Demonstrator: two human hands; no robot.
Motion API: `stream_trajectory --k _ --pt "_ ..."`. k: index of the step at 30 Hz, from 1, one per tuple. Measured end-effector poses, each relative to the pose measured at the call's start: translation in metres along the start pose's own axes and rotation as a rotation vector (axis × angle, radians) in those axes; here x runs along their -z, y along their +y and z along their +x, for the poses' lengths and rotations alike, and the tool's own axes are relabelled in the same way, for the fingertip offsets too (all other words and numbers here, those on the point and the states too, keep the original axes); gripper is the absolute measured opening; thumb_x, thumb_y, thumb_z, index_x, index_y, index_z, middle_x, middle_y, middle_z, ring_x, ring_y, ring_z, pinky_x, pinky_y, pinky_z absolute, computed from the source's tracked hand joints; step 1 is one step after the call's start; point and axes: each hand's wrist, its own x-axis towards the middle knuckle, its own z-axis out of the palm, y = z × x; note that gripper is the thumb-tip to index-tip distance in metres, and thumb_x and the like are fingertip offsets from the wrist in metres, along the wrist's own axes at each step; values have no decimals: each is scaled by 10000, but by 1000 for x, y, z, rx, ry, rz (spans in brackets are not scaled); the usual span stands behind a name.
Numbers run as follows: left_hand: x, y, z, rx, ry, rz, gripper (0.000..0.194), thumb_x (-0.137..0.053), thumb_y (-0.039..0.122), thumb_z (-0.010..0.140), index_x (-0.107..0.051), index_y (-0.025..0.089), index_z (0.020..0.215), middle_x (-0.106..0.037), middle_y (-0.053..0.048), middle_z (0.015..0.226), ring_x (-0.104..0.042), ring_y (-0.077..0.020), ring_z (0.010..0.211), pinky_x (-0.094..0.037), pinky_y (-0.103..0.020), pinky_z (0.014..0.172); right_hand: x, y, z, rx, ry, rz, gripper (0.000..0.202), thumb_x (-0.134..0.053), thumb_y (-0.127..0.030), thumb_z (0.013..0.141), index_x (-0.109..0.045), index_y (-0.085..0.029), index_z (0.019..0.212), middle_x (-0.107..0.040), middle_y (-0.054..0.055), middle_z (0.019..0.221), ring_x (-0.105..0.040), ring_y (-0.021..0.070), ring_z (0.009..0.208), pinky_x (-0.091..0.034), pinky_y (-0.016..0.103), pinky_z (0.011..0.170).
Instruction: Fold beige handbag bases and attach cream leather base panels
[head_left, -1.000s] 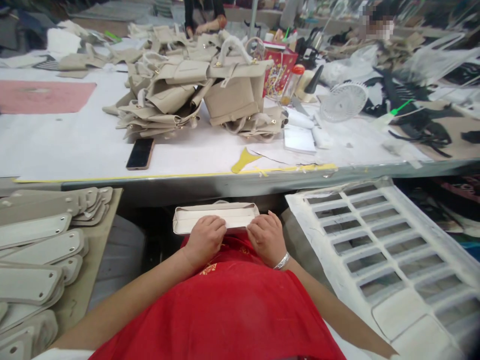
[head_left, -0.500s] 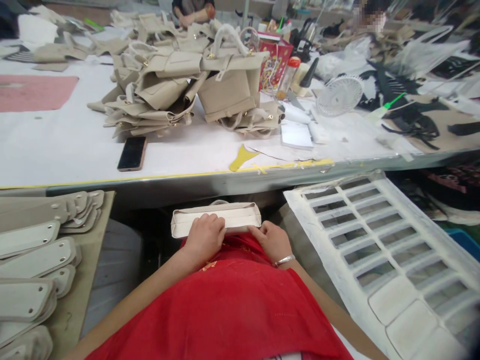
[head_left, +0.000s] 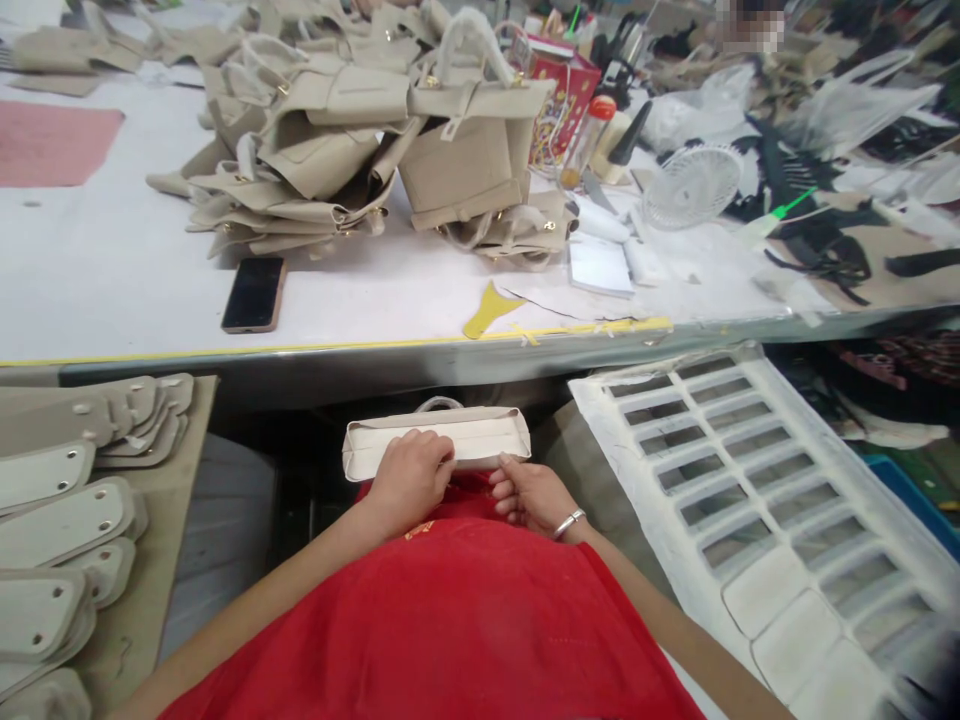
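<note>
A beige handbag (head_left: 480, 434) rests at my lap on the dark red apron, its long pale bottom facing up and part of a handle showing behind. My left hand (head_left: 414, 470) lies over its near side, fingers bent round the edge. At the near right corner my right hand (head_left: 534, 492) has its thumb along the edge and its other fingers curled just below. A bracelet circles that wrist. The body of the bag is hidden beneath its bottom panel.
Ahead, the white table (head_left: 360, 310) carries piled beige bags (head_left: 315, 160), a phone (head_left: 253, 294), a yellow scraper-like piece (head_left: 491, 308) and a small fan (head_left: 694, 187). Left stands a board with stacked straps (head_left: 67, 520); right, a slotted white rack (head_left: 675, 490).
My right hand has rolled so its curled fingers now show under the thumb. The bag has shifted slightly right, the left hand still on it. The co-worker's arms have left the view.
</note>
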Motion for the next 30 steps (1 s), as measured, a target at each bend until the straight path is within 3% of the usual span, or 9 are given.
stream_trajectory --k 6,23,30 --pt "0 -3 3 -21 -13 48 182 -434 236 842 -563 182 726 -581 -42 780 -496 -199 784 -338 -325 682 -18 -6 0 -77 3 113 323 -449 -339 894 -573 -94 723 -588 5 529 -514 59 367 -358 144 327" --pt "3 -10 13 -49 -17 93 155 -433 229 840 -565 174 780 -605 -63 804 -519 -240 814 -370 -358 675 -53 -1 13 59 -40 60 328 -406 -271 901 -579 -99 681 -628 55 543 -537 95 380 -417 187 374" --pt "3 -11 7 -35 9 36 145 -477 205 813 -518 159 944 -580 -70 875 -502 -228 831 -387 -344 699 -57 3 18 104 -85 1 312 -415 -289 888 -568 -137 663 -638 45 565 -534 96 401 -422 190 404"
